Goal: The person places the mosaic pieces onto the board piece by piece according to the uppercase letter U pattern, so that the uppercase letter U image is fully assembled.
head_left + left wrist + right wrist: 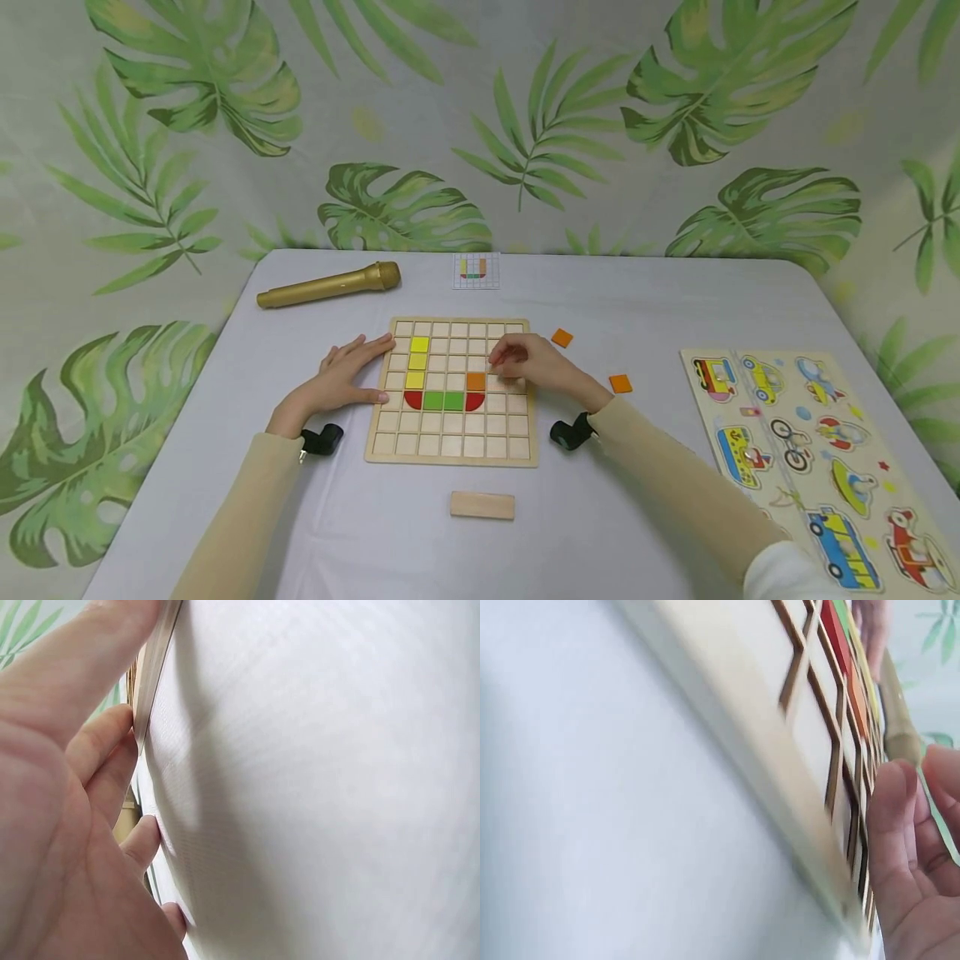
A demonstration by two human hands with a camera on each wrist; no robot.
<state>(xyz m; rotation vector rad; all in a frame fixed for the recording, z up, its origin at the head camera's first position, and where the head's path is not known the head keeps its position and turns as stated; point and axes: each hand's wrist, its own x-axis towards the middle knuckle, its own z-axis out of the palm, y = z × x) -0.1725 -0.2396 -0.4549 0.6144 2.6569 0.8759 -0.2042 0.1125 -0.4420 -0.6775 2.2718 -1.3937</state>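
A wooden grid board (377, 446) lies on the table. On it, yellow (417, 362), green (442, 401) and red (475, 402) tiles form a U-like shape, with one orange tile (476, 382) above the right red one. My left hand (337, 379) spreads along the board's left side, fingers fairly straight, thumb and a fingertip touching its edge. Over the right part of the board hovers my right hand (531, 360), fingers loosely bent. In the right wrist view nothing shows between its thumb (891, 802) and fingers. Two loose orange tiles (562, 337) (620, 383) lie right of the board.
A small pattern card (476, 271) lies behind the board, a gold microphone (330, 285) at the back left. In front of the board is a plain wooden block (482, 505). A vehicle picture puzzle (810, 433) covers the table's right side.
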